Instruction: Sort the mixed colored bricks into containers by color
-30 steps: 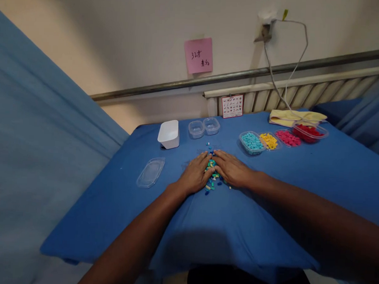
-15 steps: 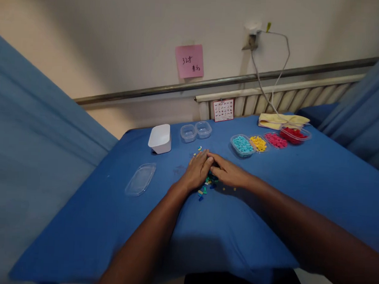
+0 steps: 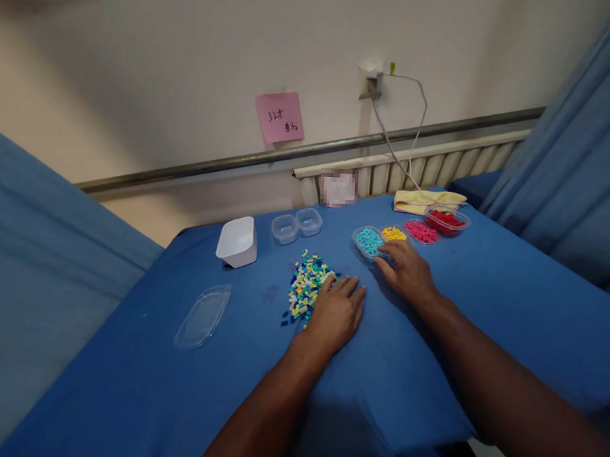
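Pieces [image 3: 306, 286] are heaped centrally on the table [image 3: 126, 382], presumably for reach by both hands. Left hand [image 3: 334, 310] is laid, fingers spread, at their right edge. Right hand [image 3: 407, 268] is held apart, at blue tub [image 3: 362, 253]; grip cannot be told.

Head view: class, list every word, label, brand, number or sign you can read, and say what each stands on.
"32", then a handwritten character I cannot read for sure: top line of the pink note.
Lower line of the same note: handwritten, too small to read surely.
Card: blurred out, unreadable.
No other text can be made out.
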A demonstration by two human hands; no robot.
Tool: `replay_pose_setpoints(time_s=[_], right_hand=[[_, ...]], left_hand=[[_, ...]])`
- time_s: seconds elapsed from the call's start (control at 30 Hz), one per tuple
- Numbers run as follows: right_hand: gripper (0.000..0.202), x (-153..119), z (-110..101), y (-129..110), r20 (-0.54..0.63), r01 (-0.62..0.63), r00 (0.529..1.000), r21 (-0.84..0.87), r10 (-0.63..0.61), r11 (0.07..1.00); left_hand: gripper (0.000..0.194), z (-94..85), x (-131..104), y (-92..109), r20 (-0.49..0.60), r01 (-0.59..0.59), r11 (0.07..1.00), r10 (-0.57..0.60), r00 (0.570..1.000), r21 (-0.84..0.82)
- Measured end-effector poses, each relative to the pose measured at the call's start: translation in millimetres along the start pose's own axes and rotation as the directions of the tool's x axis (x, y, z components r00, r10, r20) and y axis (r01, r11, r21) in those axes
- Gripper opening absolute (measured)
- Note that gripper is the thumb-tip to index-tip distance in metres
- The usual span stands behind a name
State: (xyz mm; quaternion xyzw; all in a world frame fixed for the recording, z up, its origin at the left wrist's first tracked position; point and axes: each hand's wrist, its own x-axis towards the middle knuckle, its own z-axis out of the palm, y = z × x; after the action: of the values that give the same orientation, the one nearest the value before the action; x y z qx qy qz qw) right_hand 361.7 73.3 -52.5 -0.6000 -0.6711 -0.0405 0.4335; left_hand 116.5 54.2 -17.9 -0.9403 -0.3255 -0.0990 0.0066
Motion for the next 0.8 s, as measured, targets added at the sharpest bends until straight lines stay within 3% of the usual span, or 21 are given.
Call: replay_pose_setpoints(time_s=[0.2,0.37,0.5,0.63,0.8], right_hand=[[0.020,5,14,-3,0.086,0.018,0.996,-0.007,-0.017,1.000],[0.022,8,14,-3,0.106,0.002,0.994,-0.030,0.001,1.000],[0.019,9,11,-7,0.123,-0.009,0.992,-0.056,0.016,0.998],[0.014,8,-2,-15,0.125,0.006,0.992,-0.061,0.002,0.998],[0.015,-6,-42,-16,0.095,0.071,0.993,-0.041,-0.066,0.997]], left_hand=[[0.028,-5.8,-11,-28,-0.193,-0.004,1.000,0.000,0.981,-0.020],[0.031,-10.1,-11,-34,-0.337,0.029,0.999,-0.042,0.941,-0.046],[0.027,-11.4,-10,-37,-0.450,-0.011,0.995,-0.035,0.893,-0.100],[0.022,-12.7,-10,-41,-0.533,-0.056,0.985,-0.040,0.845,-0.163],[0.021,-18.1,-8,-41,-0.586,-0.093,0.975,-0.043,0.809,-0.200]])
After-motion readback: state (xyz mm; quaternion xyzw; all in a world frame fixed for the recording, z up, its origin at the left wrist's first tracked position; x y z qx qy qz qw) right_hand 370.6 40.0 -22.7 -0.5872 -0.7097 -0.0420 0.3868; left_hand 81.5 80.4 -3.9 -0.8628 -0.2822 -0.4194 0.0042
